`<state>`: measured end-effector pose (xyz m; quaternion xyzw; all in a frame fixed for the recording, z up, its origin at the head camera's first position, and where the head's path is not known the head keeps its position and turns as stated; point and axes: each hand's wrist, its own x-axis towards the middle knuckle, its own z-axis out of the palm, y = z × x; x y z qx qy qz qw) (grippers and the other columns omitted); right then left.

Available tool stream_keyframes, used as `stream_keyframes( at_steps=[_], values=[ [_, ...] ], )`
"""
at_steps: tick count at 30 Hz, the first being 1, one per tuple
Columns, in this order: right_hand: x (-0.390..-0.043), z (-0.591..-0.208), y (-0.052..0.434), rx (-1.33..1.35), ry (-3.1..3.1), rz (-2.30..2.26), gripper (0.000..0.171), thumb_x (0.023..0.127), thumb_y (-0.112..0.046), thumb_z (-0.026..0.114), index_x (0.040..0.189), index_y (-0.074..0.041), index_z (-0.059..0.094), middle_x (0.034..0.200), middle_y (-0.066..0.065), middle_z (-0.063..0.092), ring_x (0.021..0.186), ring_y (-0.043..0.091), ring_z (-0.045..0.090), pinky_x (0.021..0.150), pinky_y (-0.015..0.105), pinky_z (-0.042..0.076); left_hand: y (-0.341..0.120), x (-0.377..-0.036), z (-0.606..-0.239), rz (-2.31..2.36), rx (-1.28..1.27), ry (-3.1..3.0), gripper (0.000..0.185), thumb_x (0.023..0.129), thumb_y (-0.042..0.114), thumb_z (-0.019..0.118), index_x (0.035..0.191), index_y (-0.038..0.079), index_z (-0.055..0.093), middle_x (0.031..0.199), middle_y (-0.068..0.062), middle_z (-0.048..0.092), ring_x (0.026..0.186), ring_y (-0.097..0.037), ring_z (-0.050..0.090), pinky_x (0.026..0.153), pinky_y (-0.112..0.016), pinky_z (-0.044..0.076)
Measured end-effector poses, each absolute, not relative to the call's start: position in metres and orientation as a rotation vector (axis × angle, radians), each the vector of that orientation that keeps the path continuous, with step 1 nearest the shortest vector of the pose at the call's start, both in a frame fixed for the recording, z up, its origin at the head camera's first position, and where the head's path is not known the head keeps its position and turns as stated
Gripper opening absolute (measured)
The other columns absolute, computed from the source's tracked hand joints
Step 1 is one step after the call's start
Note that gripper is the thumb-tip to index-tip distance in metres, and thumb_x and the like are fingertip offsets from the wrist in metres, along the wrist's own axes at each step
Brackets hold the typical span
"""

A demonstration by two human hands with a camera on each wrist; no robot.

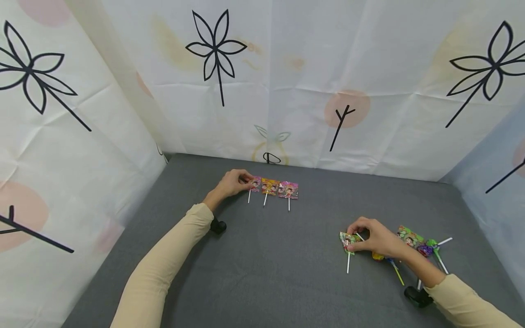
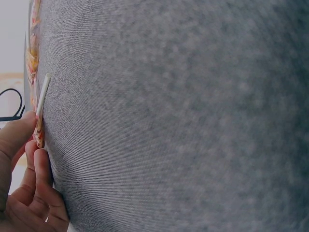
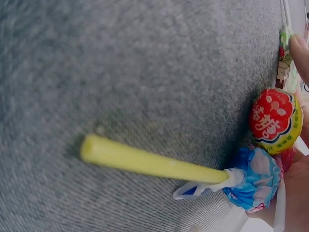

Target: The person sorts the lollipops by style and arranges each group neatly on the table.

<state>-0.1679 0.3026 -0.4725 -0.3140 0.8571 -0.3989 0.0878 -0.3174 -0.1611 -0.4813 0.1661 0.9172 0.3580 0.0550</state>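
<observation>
Here, the left hand [image 1: 234,183] rests at the left end of a row of three flat-wrapped lollipops near the back of the grey worktop [image 1: 287,273]. Its fingertips pinch the pink lollipop [image 1: 255,184], the leftmost of the row; the orange lollipop [image 1: 269,187] and the red lollipop [image 1: 289,190] lie just beside it to the right, wrappers nearly touching. All three sticks point toward the person, so each long axis runs front to back, at right angles to the row. In the left wrist view the thumb and a finger close on the wrapper edge [image 2: 38,133], with the white stick [image 2: 43,94] projecting clear of the grip.

The right hand [image 1: 375,239] works well apart, at the front right. Its grip is narrow: curled fingers hold the green lollipop [image 1: 347,241] flat against the worktop, wrapper to the hand's left, white stick pointing toward the person. A loose pile [image 1: 418,243] of further lollipops lies just right of and partly under this hand. The right wrist view shows a round lollipop in a red-and-yellow wrapper [image 3: 275,121] and one in a blue wrapper [image 3: 253,181] on a yellow stick [image 3: 149,162], both close against the palm.

The row lies up and to the left of the right hand. The left hand is nearer to it.
</observation>
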Motion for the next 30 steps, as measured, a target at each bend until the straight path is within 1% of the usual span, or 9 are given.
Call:
stream_keyframes(
  at_steps=[4,9,11,17,21,24,30],
  values=[
    [-0.1692,-0.4716,0.3046,-0.949,2.523,-1.197,0.023,0.084,-0.009,0.085,0.101,-0.01,0.069,0.094,0.001,0.059,0.078,0.02,0.05,0.065,0.03,0.043,-0.1603,-0.3177,-0.4816,1.084,0.488,2.784,0.03,0.095,0.02,0.077,0.121,0.007,0.073,0.108,-0.007,0.068,0.093,-0.022,0.067,0.079,-0.04,0.053],
    [-0.1701,-0.4713,0.3065,-1.003,2.474,-1.229,0.021,0.086,-0.006,0.083,0.101,-0.009,0.068,0.094,0.004,0.061,0.075,0.021,0.051,0.063,0.03,0.044,-0.1599,-0.3184,-0.4824,1.071,0.482,2.786,0.031,0.094,0.021,0.077,0.122,0.007,0.073,0.109,-0.006,0.069,0.094,-0.02,0.068,0.082,-0.04,0.053],
    [-0.1704,-0.4706,0.3072,-0.996,2.466,-1.23,0.02,0.087,-0.008,0.082,0.1,-0.009,0.068,0.093,0.003,0.062,0.074,0.019,0.052,0.062,0.029,0.044,-0.16,-0.3186,-0.4826,1.073,0.481,2.784,0.031,0.094,0.021,0.077,0.122,0.007,0.073,0.109,-0.006,0.069,0.095,-0.02,0.068,0.082,-0.04,0.053],
    [-0.1731,-0.4683,0.3097,-0.939,2.462,-1.211,0.018,0.088,-0.013,0.083,0.098,-0.011,0.068,0.093,0.0,0.065,0.079,0.015,0.058,0.067,0.03,0.048,-0.1605,-0.3186,-0.4831,1.074,0.483,2.782,0.032,0.094,0.022,0.077,0.122,0.008,0.073,0.109,-0.006,0.069,0.093,-0.02,0.068,0.082,-0.04,0.053],
    [-0.1755,-0.4672,0.3112,-0.925,2.466,-1.217,0.018,0.087,-0.012,0.083,0.097,-0.011,0.068,0.096,-0.001,0.067,0.086,0.015,0.063,0.072,0.031,0.051,-0.1606,-0.3185,-0.4833,1.074,0.485,2.783,0.031,0.094,0.021,0.077,0.122,0.007,0.073,0.109,-0.006,0.069,0.093,-0.02,0.068,0.082,-0.04,0.053],
    [-0.1762,-0.4662,0.3115,-0.905,2.427,-1.262,0.018,0.088,-0.01,0.082,0.099,-0.009,0.066,0.099,0.002,0.068,0.089,0.018,0.066,0.074,0.032,0.052,-0.1603,-0.319,-0.4835,1.077,0.49,2.785,0.029,0.095,0.019,0.077,0.121,0.007,0.073,0.108,-0.007,0.069,0.094,-0.021,0.068,0.082,-0.04,0.053],
    [-0.1759,-0.4661,0.3093,-0.898,2.384,-1.352,0.02,0.09,-0.004,0.078,0.105,-0.005,0.065,0.104,0.01,0.066,0.09,0.019,0.068,0.072,0.032,0.053,-0.1597,-0.3195,-0.4845,1.077,0.485,2.793,0.028,0.094,0.017,0.077,0.12,0.007,0.073,0.106,-0.006,0.068,0.094,-0.021,0.068,0.082,-0.04,0.053]
  ],
)
